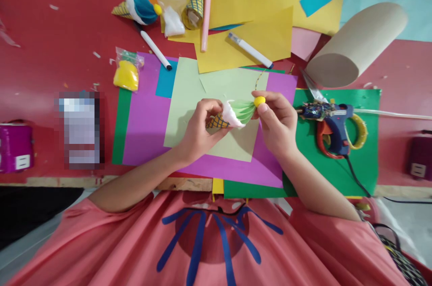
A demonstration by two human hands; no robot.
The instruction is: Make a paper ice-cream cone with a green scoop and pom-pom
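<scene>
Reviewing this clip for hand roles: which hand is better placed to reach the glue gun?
Right. The right hand, pinching the yellow ball on the paper ice cream, sits beside the glue gun; the left hand grips the cone end, farther away.

Paper ice-cream cone [232, 115] — sideways, green-topped

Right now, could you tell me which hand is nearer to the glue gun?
Right. The right hand is just beside the glue gun; the left hand is farther off, across the paper cone.
</scene>
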